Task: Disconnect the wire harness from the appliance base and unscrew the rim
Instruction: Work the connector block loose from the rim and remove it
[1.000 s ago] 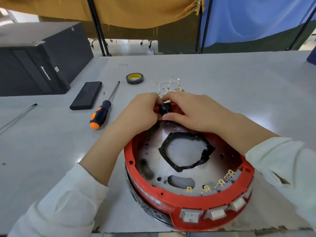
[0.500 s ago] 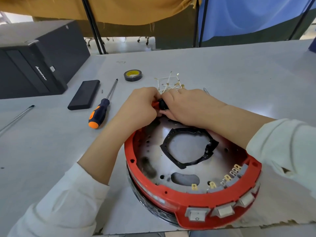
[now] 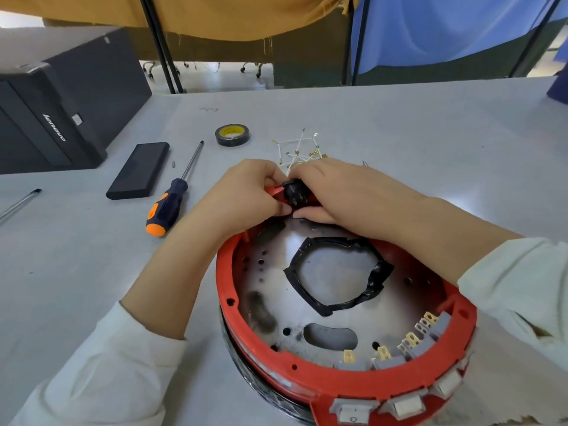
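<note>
At the upper left of the frame a black computer case (image 3: 58, 109) lies on the grey table (image 3: 399, 133). Right of it sit a flat black block (image 3: 139, 170), an orange-and-black screwdriver (image 3: 172, 200), and a roll of black tape (image 3: 232, 135) farther back. At centre, the left hand (image 3: 242, 195) and right hand (image 3: 335, 192) meet at the far edge of the red rim (image 3: 353, 385), both with fingers curled, pinching a small black socket part (image 3: 293, 193) mounted there. Just behind the hands lies the loose white wire harness (image 3: 299, 150). The appliance base (image 3: 338, 299), metal plate facing up, fills the lower right.
</note>
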`<state>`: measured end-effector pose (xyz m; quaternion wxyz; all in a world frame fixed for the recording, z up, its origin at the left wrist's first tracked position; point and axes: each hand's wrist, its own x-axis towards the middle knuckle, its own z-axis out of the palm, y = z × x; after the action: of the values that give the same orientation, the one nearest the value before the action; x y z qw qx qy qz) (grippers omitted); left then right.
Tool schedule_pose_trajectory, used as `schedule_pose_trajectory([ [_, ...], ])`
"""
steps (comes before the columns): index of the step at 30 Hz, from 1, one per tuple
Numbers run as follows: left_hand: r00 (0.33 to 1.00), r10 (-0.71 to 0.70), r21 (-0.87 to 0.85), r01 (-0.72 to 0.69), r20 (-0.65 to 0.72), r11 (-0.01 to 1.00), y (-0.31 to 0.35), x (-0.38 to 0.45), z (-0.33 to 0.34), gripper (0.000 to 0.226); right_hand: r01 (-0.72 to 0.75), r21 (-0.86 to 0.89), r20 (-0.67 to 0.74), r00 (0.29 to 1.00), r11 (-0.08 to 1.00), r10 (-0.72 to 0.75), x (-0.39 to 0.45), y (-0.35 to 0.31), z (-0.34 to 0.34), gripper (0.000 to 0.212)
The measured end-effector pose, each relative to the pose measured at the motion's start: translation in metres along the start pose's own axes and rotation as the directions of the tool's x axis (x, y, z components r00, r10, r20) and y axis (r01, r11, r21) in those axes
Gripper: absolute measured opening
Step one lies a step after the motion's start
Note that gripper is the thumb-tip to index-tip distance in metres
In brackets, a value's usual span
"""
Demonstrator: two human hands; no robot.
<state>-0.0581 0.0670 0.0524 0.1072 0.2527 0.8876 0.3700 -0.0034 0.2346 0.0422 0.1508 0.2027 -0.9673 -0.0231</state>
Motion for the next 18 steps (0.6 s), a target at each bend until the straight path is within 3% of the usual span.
schedule_pose_trajectory([
  [6,0.997,-0.023,-0.139,0.033,0.071,0.99,-0.003,-0.0045,-0.0025,0.024,0.028,-0.292,0.061,0.998,0.956,-0.011,0.0037,-0.0052,0.0024,0.046],
  [12,1.0,0.003,-0.139,0.001,0.024,0.99,-0.0038,-0.0056,0.0002,0.025,0.031,-0.344,0.096,0.995,0.938,0.002,0.006,-0.0052,0.0059,0.035],
  [18,1.0,-0.002,-0.138,0.005,0.022,0.99,-0.0038,-0.004,-0.0005,0.023,0.01,-0.386,0.115,0.993,0.922,0.037,0.0063,-0.0073,0.002,0.048],
])
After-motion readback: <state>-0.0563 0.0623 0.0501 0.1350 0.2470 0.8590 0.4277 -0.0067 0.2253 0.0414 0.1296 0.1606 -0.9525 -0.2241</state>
